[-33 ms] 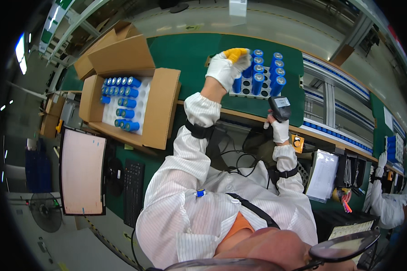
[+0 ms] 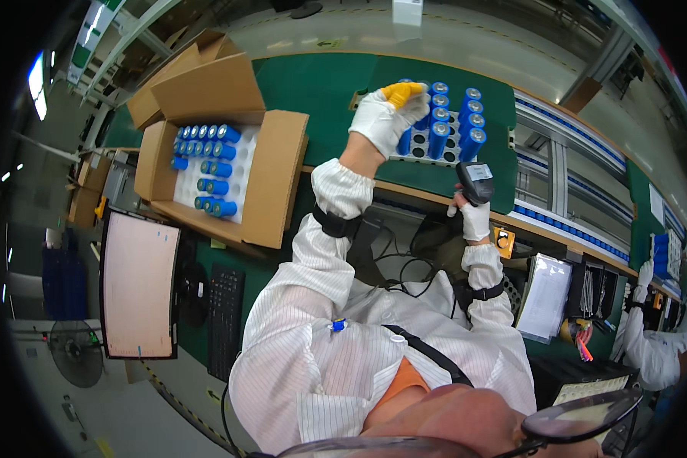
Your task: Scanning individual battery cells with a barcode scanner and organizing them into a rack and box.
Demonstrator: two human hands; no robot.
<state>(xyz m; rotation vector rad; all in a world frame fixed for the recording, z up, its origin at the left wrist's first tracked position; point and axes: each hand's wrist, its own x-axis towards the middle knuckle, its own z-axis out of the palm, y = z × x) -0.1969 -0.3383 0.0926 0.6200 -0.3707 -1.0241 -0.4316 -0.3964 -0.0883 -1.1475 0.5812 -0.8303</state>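
On the green desk (image 2: 320, 84), a grey holder tray (image 2: 424, 149) carries upright blue cylindrical battery cells (image 2: 440, 137), about nine standing that I can count, though the hand hides some. Over its near-left corner rests the left hand (image 2: 385, 114), in a white glove with yellow fingertips; its fingers (image 2: 401, 93) are curled down onto the cell tops, but whether they pinch one I cannot tell. Further right, the right hand (image 2: 475, 217) is closed around the grip of a black handheld scanner (image 2: 475, 182), head aimed at the tray. These cells look rigid, smooth and fairly dense, likely slippery in gloves; the upper barrel seems the safest hold. To the left, an open cardboard box (image 2: 278, 179) holds roughly sixteen more cells (image 2: 210, 164) lying flat.
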